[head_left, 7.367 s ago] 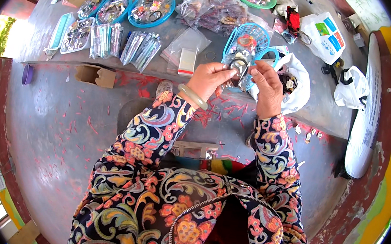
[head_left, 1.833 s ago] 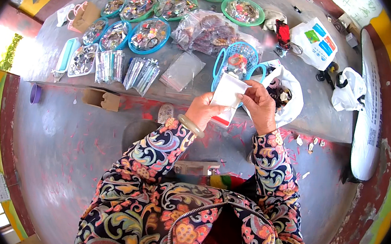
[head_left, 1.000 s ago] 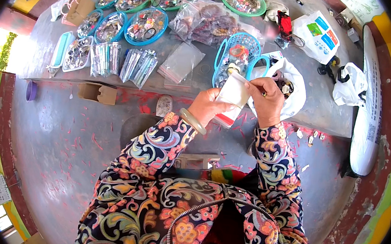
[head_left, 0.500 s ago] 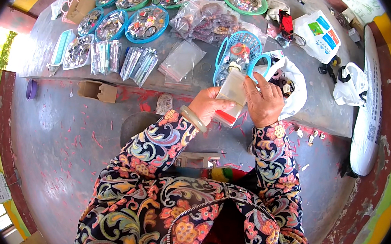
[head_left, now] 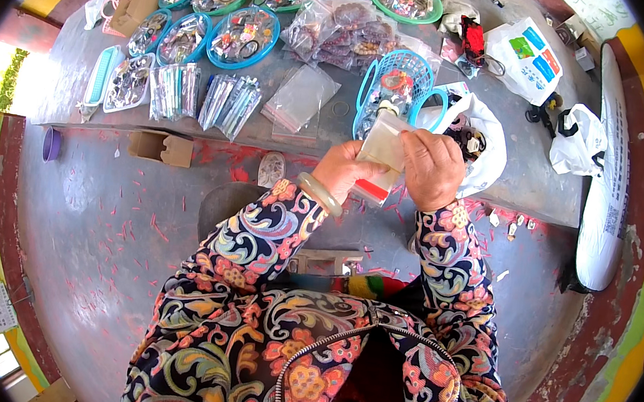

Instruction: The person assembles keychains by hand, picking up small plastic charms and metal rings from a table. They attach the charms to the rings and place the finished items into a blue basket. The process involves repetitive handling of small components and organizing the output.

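Observation:
My left hand point(head_left: 346, 170) grips a small stack of clear plastic bags point(head_left: 382, 146) with a red strip along the lower end, its thumb lying across them. At the upper right corner of the bags, the fingers of my right hand point(head_left: 433, 168) are pinched together on the edge. Just beyond the bags stands a blue plastic basket point(head_left: 427, 73) with small coloured items inside. To the right of it, beside my right hand, an open white bag point(head_left: 493, 158) holds dark small pieces.
Blue and green round baskets point(head_left: 211, 50) full of small trinkets stand at the far left. Wrapped pens point(head_left: 229, 103), flat clear bags point(head_left: 301, 98) and a heap of bagged beads point(head_left: 339, 34) lie on the table. A cardboard box point(head_left: 161, 148) sits below the table's edge.
My right fingers have curled in and closed on the upper corner of the bags; before, they were more stretched. The left hand keeps its hold almost unmoved.

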`<action>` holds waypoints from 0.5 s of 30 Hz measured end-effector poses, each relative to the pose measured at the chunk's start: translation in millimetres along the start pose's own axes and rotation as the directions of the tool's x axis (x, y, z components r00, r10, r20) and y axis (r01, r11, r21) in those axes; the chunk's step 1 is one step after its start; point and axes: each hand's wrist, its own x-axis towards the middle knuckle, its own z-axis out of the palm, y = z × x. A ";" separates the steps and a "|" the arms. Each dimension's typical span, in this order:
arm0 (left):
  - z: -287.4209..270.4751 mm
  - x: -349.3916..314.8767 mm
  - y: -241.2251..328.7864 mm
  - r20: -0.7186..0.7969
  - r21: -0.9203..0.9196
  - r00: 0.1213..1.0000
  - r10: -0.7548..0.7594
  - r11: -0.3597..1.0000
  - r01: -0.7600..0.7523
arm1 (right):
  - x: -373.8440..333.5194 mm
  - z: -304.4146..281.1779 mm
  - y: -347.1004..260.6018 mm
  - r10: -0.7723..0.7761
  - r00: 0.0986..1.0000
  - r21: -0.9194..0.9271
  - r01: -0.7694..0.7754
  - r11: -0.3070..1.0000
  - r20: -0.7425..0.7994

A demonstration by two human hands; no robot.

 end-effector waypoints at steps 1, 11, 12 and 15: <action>0.3 0.5 -0.6 -0.010 0.006 1.000 0.020 1.000 -0.020 | -0.7 2.1 0.3 0.052 0.999 0.069 -0.051 0.996 -0.014; -4.5 4.3 -3.8 0.039 0.239 0.993 0.112 0.964 -0.118 | -5.2 6.1 0.8 0.511 0.795 0.414 -0.607 0.678 0.328; -4.7 4.5 -4.3 0.049 0.230 0.992 0.115 0.965 -0.123 | -4.1 5.4 0.7 0.498 0.814 0.402 -0.581 0.708 0.298; -1.2 2.3 -1.6 0.078 0.149 0.992 0.095 0.983 -0.106 | 2.7 2.9 0.5 0.412 0.904 0.277 -0.427 0.861 0.112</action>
